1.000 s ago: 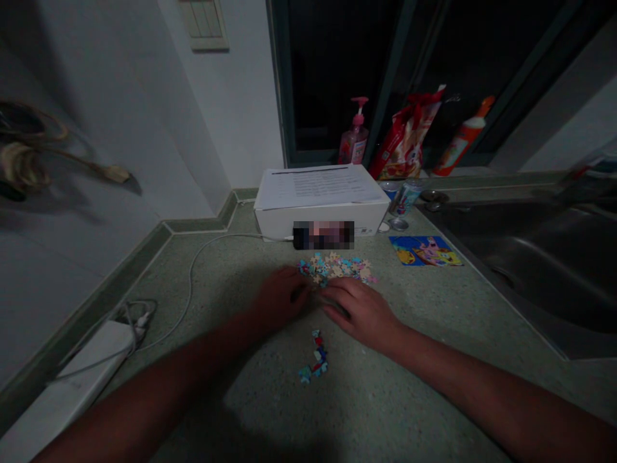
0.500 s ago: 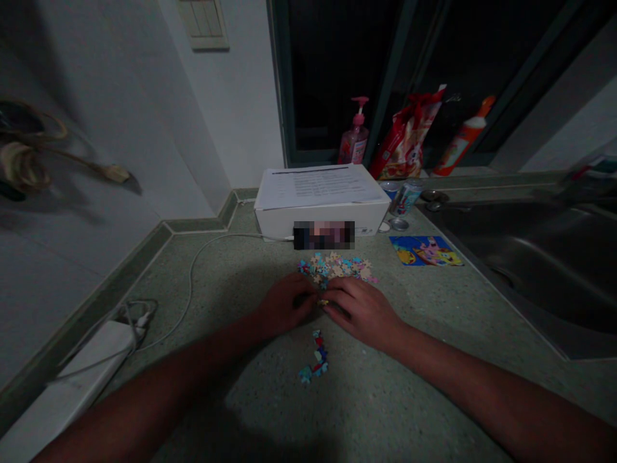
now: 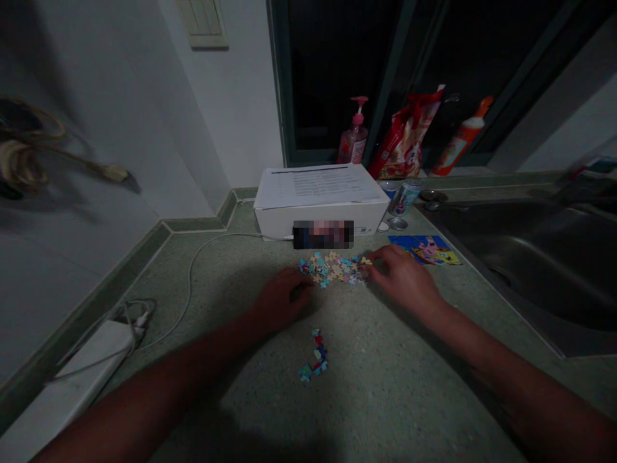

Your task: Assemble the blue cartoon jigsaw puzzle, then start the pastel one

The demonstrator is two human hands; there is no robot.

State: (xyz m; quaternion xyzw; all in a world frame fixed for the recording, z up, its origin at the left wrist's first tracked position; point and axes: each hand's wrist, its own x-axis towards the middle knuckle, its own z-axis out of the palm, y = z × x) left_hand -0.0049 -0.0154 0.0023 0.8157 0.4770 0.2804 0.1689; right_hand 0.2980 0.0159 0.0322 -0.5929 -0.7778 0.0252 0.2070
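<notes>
While both bare hands lie low on the speckled green countertop [image 3: 385,399], the right hand [image 3: 402,276] reaches forward with its fingers spread and nearly flat, their tips [image 3: 375,256] at the right end of a loose heap of jigsaw pieces [image 3: 332,268]. No piece shows pinched between them. The left hand [image 3: 282,299] sits loosely curled just beside the heap's left edge, too shadowed to tell whether it has hold of anything.

Between the two hands lies the heap: dozens of small, knobbed pieces in cream, blue and pink, too many to count exactly. Nearer the body, below both hands, a thin crooked strand of about a dozen blue and red pieces [image 3: 315,357] lies apart. Just past the right fingertips rests one flat, glossy cartoon picture card [image 3: 424,249]. Ahead of the heap sits one white cardboard box [image 3: 321,215], with one printed paper sheet [image 3: 318,186] on its lid and a pixelated patch on its front. Beyond the box stand one pink pump bottle [image 3: 353,132], one red foil bag [image 3: 405,135] and one tilted orange plastic bottle [image 3: 463,136]. One metal can [image 3: 405,197] stands by the box's right corner. Right of the right hand is a stainless steel sink [image 3: 520,270]; left of the left hand, a white power strip [image 3: 81,366] trails a pale cable [image 3: 191,283].
</notes>
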